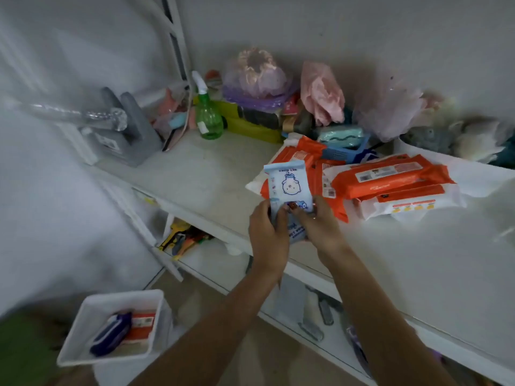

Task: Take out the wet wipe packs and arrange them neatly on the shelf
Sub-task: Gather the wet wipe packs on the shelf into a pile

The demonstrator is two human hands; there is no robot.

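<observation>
Glossy plastic film wraps the orange wipe packs [390,178]; the shelf [195,174] looks matt white.

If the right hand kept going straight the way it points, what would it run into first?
Probably the orange wipe packs heaped on the shelf just beyond the right hand, which grips a blue wipe pack; depth is hard to judge.
</observation>
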